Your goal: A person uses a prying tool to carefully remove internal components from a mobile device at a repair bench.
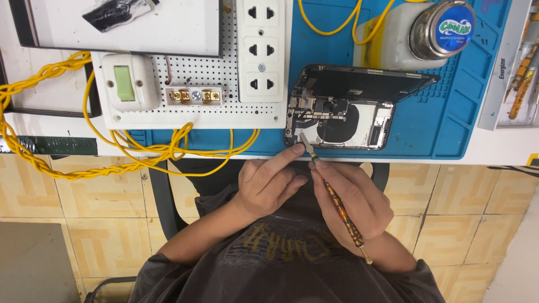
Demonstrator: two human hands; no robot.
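Head view: hands [314,191], slim orange tool [339,210]

Floor [106,235]: beige tiles with a geometric pattern, pale grout | Desk [505,148]: white top, straight front edge | Chair frame [163,207]: dark, beneath the desk edge | Light: even, bright, with soft shadows

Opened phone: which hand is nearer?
Left. The left hand reaches its forefinger up to the opened phone's near edge; the right hand sits lower, holding the orange-handled tool whose tip meets that edge.
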